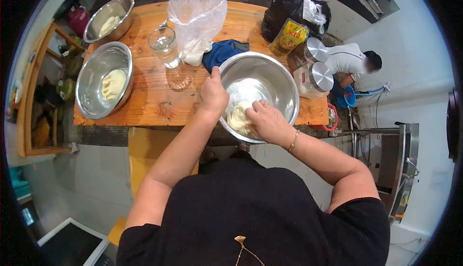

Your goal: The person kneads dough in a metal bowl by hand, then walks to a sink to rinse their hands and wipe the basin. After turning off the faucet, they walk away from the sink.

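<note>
In front of me a large steel mixing bowl (281,80) stands at the table's near edge. My left hand (214,94) grips its left rim, thumb pointing up along the edge. Inside the bowl a lump of pale yellow dough (237,119) lies against the near-left wall. My right hand (268,121), with a bracelet at the wrist, reaches in from the right, its curled fingers on the dough; the fingertips are partly hidden. At the left, a second steel bowl (86,85) holds a smooth lump of dough (114,84).
A third steel bowl (126,6) with dough stands at the far left. On the wooden table (149,90) are a glass jug (165,49), a plastic bag (197,5), a blue cloth (224,53), a yellow packet (289,37) and lidded jars (320,77). A person (345,58) bends at the right.
</note>
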`<control>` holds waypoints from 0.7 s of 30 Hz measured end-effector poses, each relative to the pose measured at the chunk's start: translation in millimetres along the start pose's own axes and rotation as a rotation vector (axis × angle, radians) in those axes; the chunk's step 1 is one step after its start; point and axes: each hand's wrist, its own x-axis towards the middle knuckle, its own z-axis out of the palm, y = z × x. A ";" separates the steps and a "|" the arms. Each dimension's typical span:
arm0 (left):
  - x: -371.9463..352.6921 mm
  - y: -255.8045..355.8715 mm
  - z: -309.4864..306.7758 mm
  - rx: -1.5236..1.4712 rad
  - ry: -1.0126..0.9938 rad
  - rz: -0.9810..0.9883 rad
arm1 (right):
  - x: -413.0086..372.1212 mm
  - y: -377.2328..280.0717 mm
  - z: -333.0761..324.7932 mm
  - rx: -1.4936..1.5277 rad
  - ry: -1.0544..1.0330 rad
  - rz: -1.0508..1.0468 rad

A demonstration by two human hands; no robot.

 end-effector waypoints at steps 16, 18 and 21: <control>5.0 -14.0 9.4 -0.280 0.070 0.148 | 89.1 43.5 70.1 0.033 -0.031 0.420; 8.1 -16.5 11.5 -0.279 0.064 0.160 | 98.2 53.4 71.9 0.033 -0.026 0.467; 7.2 -14.0 6.7 -0.258 0.047 0.144 | 108.3 67.7 77.6 0.068 0.072 0.639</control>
